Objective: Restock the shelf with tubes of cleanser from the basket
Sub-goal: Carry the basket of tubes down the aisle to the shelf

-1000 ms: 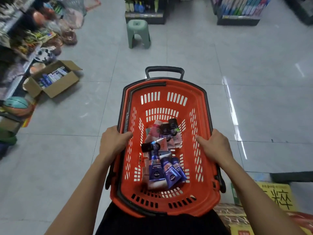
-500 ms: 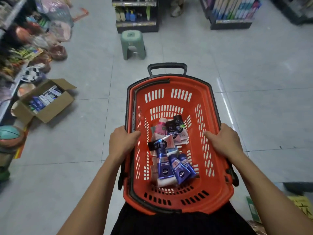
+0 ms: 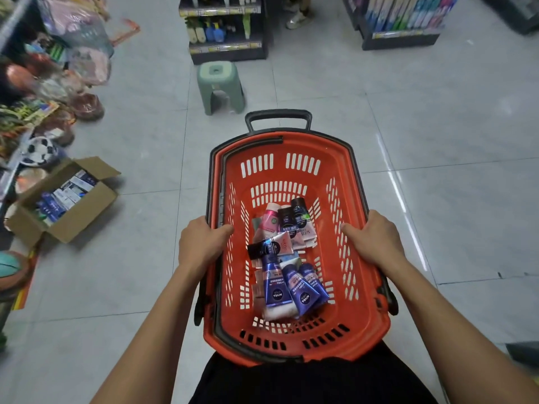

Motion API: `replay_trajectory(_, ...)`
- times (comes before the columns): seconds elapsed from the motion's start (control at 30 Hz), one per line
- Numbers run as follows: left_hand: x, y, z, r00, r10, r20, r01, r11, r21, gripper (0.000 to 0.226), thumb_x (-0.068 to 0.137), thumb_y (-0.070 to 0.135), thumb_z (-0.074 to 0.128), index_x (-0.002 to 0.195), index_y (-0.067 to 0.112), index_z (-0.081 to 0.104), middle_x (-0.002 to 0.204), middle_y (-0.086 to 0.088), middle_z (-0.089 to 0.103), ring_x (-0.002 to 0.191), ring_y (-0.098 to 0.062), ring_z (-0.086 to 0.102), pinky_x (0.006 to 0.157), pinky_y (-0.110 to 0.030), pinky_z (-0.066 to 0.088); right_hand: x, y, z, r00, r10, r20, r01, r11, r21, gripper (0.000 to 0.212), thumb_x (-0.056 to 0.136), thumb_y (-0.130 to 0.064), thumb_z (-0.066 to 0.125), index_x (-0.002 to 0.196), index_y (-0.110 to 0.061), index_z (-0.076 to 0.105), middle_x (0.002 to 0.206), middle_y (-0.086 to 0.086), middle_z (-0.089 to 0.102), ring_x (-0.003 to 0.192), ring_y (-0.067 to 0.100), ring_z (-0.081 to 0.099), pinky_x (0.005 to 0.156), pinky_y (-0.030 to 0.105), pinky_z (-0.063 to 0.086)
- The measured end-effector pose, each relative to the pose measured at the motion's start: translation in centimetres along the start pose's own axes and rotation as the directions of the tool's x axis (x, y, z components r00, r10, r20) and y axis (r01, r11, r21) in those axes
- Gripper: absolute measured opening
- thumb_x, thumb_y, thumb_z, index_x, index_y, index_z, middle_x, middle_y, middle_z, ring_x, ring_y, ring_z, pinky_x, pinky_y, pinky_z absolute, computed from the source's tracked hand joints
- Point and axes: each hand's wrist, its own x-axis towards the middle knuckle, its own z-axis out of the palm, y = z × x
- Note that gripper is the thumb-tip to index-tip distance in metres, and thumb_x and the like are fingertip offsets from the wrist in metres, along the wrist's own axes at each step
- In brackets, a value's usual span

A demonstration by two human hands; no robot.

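now the basket [image 3: 294, 147] is carried further up the aisle than a second ago, green stool [image 3: 220, 86] and end shelf [image 3: 224, 27] nearer. left hand [image 3: 198, 243] and right hand [image 3: 376, 239] are clamped on its rims; tubes [image 3: 287, 258] are all unshelved.

The orange slotted basket [image 3: 294, 170] is held level, black handle at 12 o'clock; inside, the tubes [image 3: 287, 258] lie jumbled flat. Blue ones lie toward 6 o'clock; pink and black toward 12.

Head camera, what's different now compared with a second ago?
The view has swung to the right across the shop: the green stool, the cardboard box and the far shelf unit sit further right in the picture, and the yellow sign at lower right has left it. The left hand and right hand keep gripping the orange basket rims. The cleanser tubes lie as before.
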Motion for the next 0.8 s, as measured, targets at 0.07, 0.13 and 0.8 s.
replay_trajectory(0.07,2.6,2.4,0.8,1.000,-0.008,-0.004,0.008,1.000,-0.002,0.046,0.089,0.055,0.074,0.116,0.019,0.064,0.095,0.003,0.078,0.073,-0.020,0.079,0.078,-0.044,0.066,3.7,-1.0,-1.0,1.000,-0.006,0.008,0.006,1.000,-0.001,0.056,0.089,-0.061,0.066,0.121,-0.016,0.055,0.109,0.004,0.068,0.087,0.024,0.068,0.076,0.038,0.056)
replay_trajectory(0.13,5.1,5.1,1.7,1.000,-0.017,-0.015,0.017,1.000,0.005,0.046,0.089,0.055,0.074,0.117,0.018,0.064,0.095,0.003,0.078,0.074,-0.021,0.079,0.079,-0.044,0.066,7.5,-2.0,-2.5,1.000,-0.016,0.012,0.016,1.000,-0.004,0.057,0.090,-0.061,0.066,0.122,-0.016,0.054,0.109,0.004,0.068,0.088,0.024,0.068,0.076,0.038,0.055)
replay_trajectory(0.8,24.2,22.4,6.6,0.998,-0.032,-0.053,0.034,0.998,0.046,0.043,0.091,0.056,0.073,0.114,0.022,0.063,0.092,0.006,0.077,0.073,-0.017,0.078,0.078,-0.041,0.066,32.2,-9.7,-9.8,0.999,-0.033,0.036,0.032,0.999,0.015,0.056,0.090,-0.061,0.066,0.123,-0.017,0.054,0.107,0.004,0.069,0.081,0.021,0.070,0.076,0.040,0.060)
